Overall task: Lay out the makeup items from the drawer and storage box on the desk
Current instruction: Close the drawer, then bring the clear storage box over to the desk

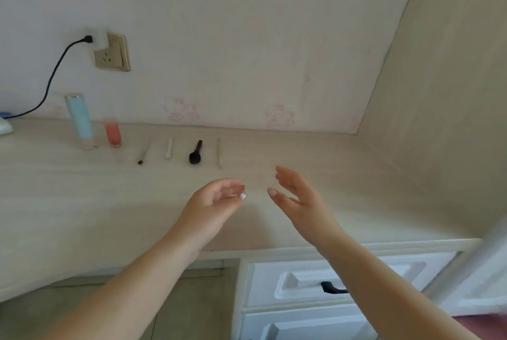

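Note:
Both my hands hover over the pale wooden desk (82, 202). My left hand (216, 202) curls around a small clear, shiny item (243, 196) at its fingertips; blur hides what it is. My right hand (293, 194) is open beside it, fingers spread, holding nothing. Along the back of the desk lie a row of makeup items: a tall light-blue tube (80, 120), a small orange-pink bottle (113, 132), a thin brown pencil (144, 152), a white stick (169, 147), a black brush (196, 152) and a thin pale stick (219, 153).
A white drawer (315, 282) with a black handle (333, 288) sits shut under the desk's front right edge, another drawer below it. A wall socket (111, 51) holds a plug with a black cable (52, 79) running left. A beige side panel (439, 120) bounds the desk on the right.

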`<state>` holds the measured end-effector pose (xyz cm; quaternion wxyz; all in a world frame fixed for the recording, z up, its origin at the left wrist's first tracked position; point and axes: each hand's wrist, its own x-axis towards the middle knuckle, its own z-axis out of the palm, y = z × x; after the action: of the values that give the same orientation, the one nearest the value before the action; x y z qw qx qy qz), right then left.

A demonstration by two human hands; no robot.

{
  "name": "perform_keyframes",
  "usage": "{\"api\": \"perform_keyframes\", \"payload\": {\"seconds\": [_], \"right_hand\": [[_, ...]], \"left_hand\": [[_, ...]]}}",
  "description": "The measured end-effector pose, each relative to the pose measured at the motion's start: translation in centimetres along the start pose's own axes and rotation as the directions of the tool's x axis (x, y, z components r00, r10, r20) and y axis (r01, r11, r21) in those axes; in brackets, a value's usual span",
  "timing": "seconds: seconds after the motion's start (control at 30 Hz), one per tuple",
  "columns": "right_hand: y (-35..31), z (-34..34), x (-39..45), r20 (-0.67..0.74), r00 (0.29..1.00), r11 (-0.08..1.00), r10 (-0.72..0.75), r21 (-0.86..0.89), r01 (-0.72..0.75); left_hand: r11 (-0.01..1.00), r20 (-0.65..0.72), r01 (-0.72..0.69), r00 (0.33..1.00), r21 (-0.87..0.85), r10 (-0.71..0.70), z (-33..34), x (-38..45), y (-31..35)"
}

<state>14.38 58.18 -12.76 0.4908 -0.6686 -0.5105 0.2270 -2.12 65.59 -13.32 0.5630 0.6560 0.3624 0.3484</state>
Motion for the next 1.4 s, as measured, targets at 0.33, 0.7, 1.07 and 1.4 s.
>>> {"api": "perform_keyframes", "payload": {"seconds": [0.33, 0.7, 1.07, 1.4], "right_hand": [[-4.1, 5.7, 11.4, 0.207, 0.977, 0.987, 0.042, 0.146, -0.073], [-19.3, 8.0, 12.1, 0.572, 0.819, 0.982, -0.034, 0.173, -0.080], [-27.8, 20.3, 7.6, 0.865, 0.447, 0.972, -0.227, 0.227, 0.056], [-35.4, 38.0, 4.1, 0.915, 0.310, 0.963, -0.260, 0.224, 0.147]], "left_hand": [[0.972, -0.196, 0.152, 0.963, -0.178, -0.187, -8.8, 6.2, 3.1], [0.921, -0.506, 0.218, 0.782, -0.324, -0.363, -17.4, -2.1, 16.9], [0.914, -0.835, 0.176, 0.371, -0.367, -0.407, -24.4, -17.1, 18.3], [0.896, -0.872, 0.051, 0.209, -0.442, -0.442, -38.9, -25.0, 13.6]]}}
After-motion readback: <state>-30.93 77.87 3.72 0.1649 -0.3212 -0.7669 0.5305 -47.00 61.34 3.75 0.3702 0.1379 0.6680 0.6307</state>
